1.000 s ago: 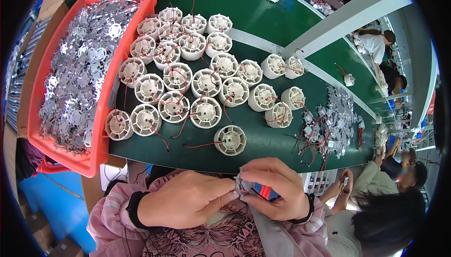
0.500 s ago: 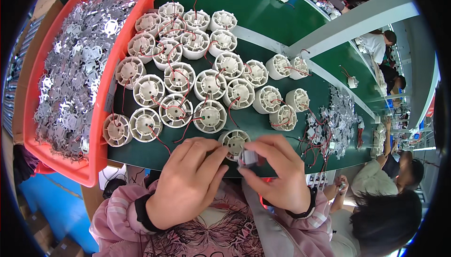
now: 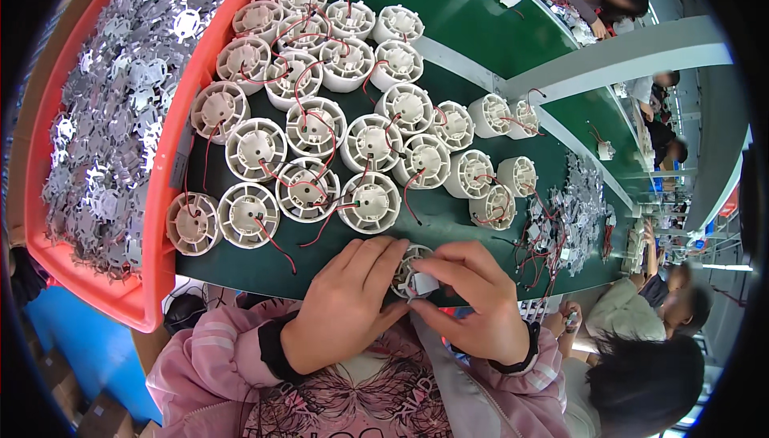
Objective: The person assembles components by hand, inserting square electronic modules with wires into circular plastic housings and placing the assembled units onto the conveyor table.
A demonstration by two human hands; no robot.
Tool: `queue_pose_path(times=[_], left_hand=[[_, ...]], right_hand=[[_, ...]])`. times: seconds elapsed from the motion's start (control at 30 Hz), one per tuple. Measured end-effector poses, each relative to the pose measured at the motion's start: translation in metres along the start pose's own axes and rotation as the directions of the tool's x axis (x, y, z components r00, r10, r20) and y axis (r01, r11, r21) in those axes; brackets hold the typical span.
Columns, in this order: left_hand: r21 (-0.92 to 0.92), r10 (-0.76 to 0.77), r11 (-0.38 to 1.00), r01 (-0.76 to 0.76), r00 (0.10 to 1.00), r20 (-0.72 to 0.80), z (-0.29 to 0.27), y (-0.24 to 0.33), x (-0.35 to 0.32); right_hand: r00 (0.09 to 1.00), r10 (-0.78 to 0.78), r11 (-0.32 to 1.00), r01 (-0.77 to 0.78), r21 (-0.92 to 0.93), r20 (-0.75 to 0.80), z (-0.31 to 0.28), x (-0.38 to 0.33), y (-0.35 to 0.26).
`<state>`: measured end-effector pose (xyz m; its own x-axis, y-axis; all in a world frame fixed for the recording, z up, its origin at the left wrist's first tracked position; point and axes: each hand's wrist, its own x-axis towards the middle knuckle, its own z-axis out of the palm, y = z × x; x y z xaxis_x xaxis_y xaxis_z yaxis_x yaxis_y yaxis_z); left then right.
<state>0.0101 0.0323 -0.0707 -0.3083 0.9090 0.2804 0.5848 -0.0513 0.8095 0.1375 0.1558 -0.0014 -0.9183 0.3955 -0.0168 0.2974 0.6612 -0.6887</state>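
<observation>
Head view: small pale block pinched at the rim of the near housing, both hands on the job.

Right hand (image 3: 479, 302): thumb and index a narrow gap apart, small pale block (image 3: 424, 283) between them. Block sits over the right part of the near white housing (image 3: 406, 265), close to the table's front edge. Can't tell whether it is seated in there or only held above; fingers cover the contact.

Left hand (image 3: 346, 302): fingers extended and close together, thumb below them with a gap between. Fingertips at the left side of the same housing. Grip or just contact: can't tell.

Around it: other round white housings (image 3: 371, 204) grouped on the green table (image 3: 232, 274), open spoked faces mostly up, red and dark wires trailing from many of them. A few sit slightly apart on the right side of the group.

Left: red bin (image 3: 152, 282) full of thin silvery metal plates (image 3: 120, 117).

Right: loose heap of silvery pieces (image 3: 578, 205), red wires mixed in along its near left side. White frame beam (image 3: 625, 61) behind. Co-worker with dark hair (image 3: 649, 382) at lower right.
</observation>
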Motion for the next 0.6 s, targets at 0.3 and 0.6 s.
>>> queue_pose_path(times=[0.3,0.6], left_hand=[[-0.053,0.027,0.998,-0.027,1.0,-0.005,0.004,-0.005,-0.002],[-0.075,0.013,0.997,-0.011,1.0,0.02,0.003,-0.003,-0.001]], right_hand=[[0.995,-0.058,0.998,0.061,-0.025,0.081,-0.006,0.005,0.007],[0.992,0.124,0.989,-0.123,-0.084,0.011,0.008,-0.006,-0.003]])
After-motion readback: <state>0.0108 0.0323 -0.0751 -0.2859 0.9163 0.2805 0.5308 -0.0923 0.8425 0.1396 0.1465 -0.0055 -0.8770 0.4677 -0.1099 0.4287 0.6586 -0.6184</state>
